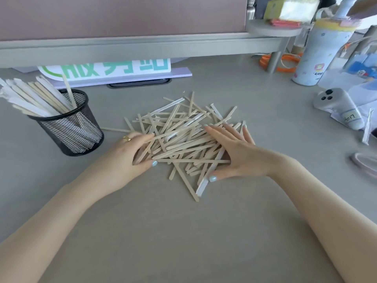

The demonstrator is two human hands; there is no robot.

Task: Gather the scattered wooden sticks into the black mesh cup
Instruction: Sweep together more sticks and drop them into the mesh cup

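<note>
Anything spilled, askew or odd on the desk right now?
The wooden sticks lie in a crisscrossed heap between both hands. The black mesh cup stands upright, its sticks fanning left. One wrapped stick lies apart at the far right.

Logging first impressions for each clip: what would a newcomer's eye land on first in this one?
The tangled pile of wooden sticks at the centre of the grey desk, with the left hand and right hand closing in on it from either side. Next, the black mesh cup to the left of the pile, already holding a leaning bundle of sticks. At far right stands a pale blue patterned tumbler.
</note>
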